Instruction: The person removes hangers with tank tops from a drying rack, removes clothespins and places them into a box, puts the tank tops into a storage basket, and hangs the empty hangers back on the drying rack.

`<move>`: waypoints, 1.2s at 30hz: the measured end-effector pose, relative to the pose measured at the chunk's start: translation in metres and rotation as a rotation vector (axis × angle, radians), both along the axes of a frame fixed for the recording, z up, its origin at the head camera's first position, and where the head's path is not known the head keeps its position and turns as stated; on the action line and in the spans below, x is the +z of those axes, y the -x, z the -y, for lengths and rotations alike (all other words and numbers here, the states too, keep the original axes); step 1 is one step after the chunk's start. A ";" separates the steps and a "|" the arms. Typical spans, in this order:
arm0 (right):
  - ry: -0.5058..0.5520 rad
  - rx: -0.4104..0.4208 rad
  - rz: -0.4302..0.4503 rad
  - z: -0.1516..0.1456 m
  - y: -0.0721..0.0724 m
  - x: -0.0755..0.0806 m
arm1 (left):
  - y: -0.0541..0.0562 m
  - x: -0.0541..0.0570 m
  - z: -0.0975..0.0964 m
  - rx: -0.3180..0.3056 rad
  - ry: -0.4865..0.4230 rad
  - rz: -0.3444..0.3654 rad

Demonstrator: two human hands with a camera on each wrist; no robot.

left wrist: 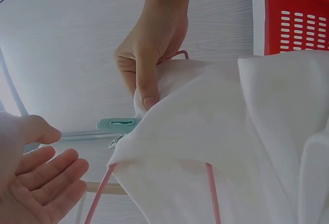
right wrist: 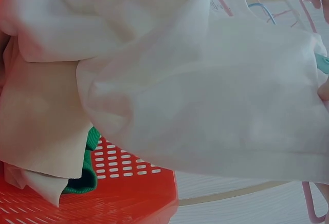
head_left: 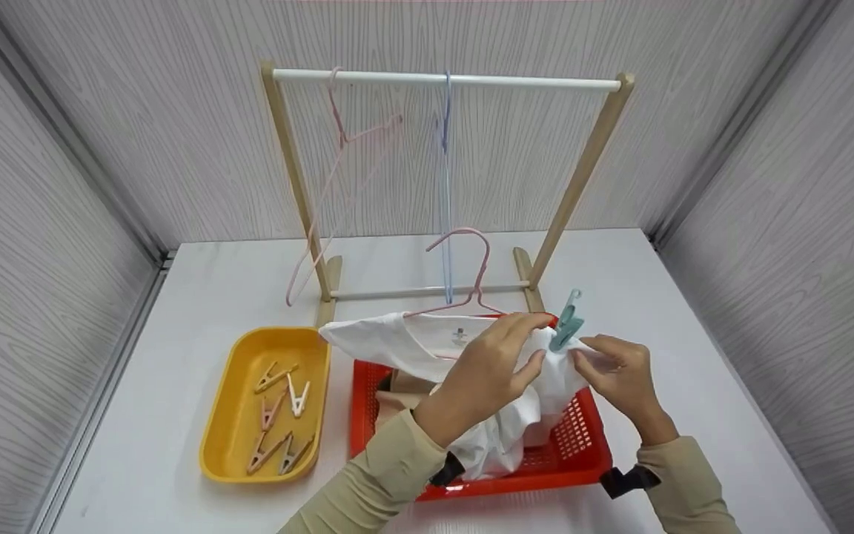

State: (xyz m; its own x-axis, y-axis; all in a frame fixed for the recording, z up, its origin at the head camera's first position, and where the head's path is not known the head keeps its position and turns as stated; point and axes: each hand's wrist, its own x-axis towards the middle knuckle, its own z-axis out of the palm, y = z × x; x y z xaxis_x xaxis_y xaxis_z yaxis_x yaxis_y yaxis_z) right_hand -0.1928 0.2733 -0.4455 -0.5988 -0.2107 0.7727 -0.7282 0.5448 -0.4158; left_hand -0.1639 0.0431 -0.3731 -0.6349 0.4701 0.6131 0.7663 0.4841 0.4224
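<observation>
A white shirt (head_left: 412, 352) hangs on a pink hanger (head_left: 482, 274), its lower part bunched over the red basket (head_left: 471, 487). A teal clothespin (head_left: 566, 326) clips the cloth at the shoulder on the right side. My right hand (head_left: 623, 374) pinches the fabric just beside the clothespin, thumb against the cloth in the left wrist view. My left hand (head_left: 490, 367) is on the other side of the clothespin. Its fingers (left wrist: 56, 175) are loosely extended, apart from the clothespin in the left wrist view. The cloth hides most of the hanger's right arm.
A wooden rack (head_left: 583, 178) with a white rod stands behind, holding another pink hanger (head_left: 316, 222) and a blue hanger (head_left: 447, 185). On the left, a yellow tray (head_left: 212, 445) contains several clothespins (head_left: 297, 397). Beige cloth (right wrist: 46, 116) and a green item (right wrist: 82, 180) lie in the basket.
</observation>
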 end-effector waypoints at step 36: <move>-0.004 0.006 -0.038 0.004 0.000 0.001 | 0.018 0.003 -0.045 0.198 0.324 -0.095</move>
